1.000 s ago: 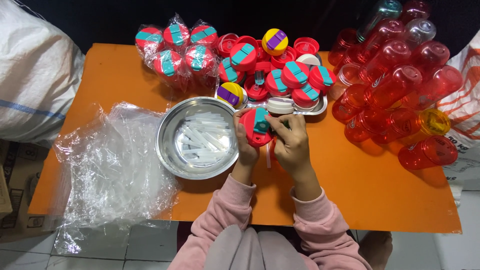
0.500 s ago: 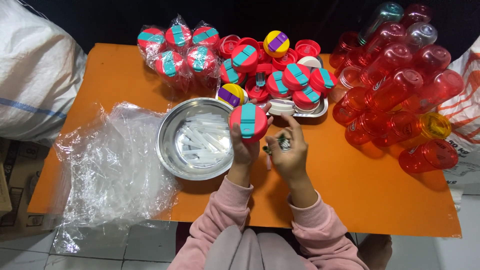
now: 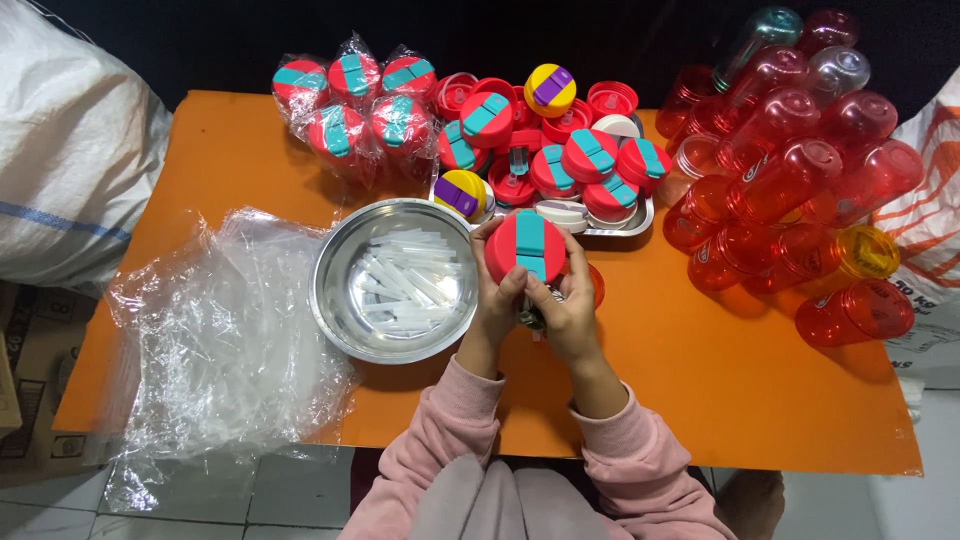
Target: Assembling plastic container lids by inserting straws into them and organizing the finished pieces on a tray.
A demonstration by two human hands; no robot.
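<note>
A round red lid with a teal flip strap is held up facing me above the orange table. My left hand grips its left and lower edge. My right hand is closed against its lower right, with a small object I cannot make out between the fingers. Just left of the hands stands a round steel bowl holding several short clear plastic tubes.
A steel tray behind the hands is heaped with red lids, two of them yellow with purple straps. Bagged lids lie back left. Red translucent bottles are piled on the right. Crumpled clear plastic bags cover the left edge. White sacks flank the table.
The lid has been turned from lying against my hands to face up toward me, and raised slightly. My right hand has shifted in under its lower right edge.
</note>
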